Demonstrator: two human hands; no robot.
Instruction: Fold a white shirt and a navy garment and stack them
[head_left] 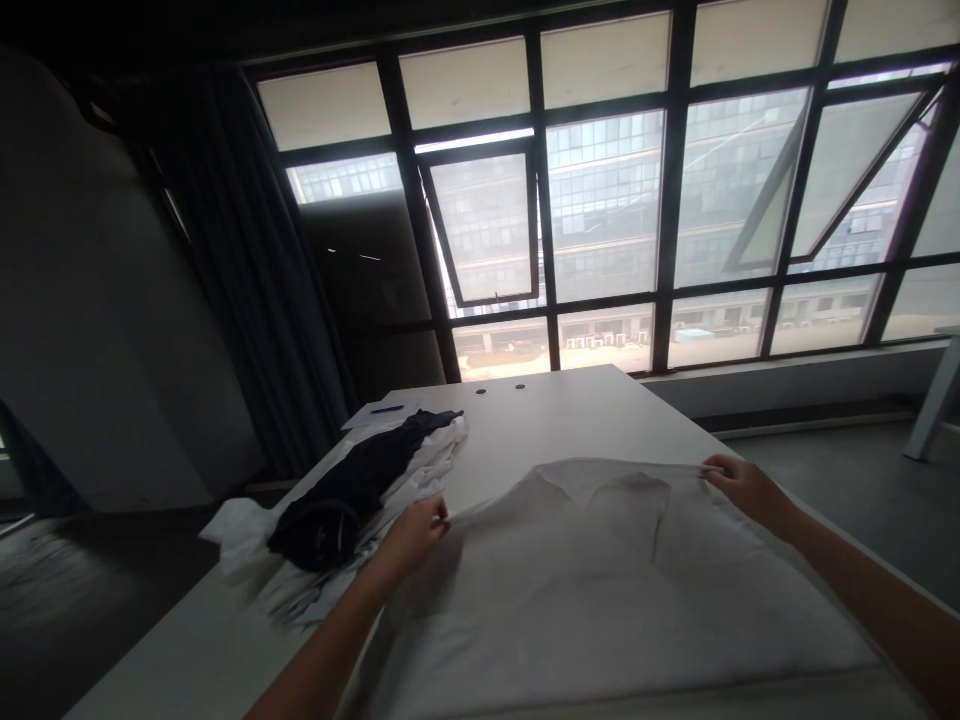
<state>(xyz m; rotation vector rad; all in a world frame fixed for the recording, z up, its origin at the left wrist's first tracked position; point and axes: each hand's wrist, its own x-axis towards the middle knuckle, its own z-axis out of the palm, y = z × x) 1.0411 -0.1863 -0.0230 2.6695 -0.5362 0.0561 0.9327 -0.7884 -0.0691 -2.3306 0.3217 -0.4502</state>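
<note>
A white T-shirt (pixel 600 590) lies spread on a white table (pixel 555 425), with its collar toward the far side. My left hand (pixel 412 535) pinches the shirt's near-left top edge, and my right hand (pixel 750 490) pinches the opposite shoulder edge. Just left of my left hand lies a rolled dark navy garment (pixel 334 510) on a heap of crumpled white clothing (pixel 427 470). A loose white cloth (pixel 240 530) sticks out past the table's left edge.
A sheet of paper (pixel 379 415) with a blue pen (pixel 387 408) lies at the table's far left corner, near several round holes (pixel 499 387). Behind stand large gridded windows (pixel 600 220) and a dark curtain (pixel 255 260). Grey floor (pixel 847 500) surrounds the table.
</note>
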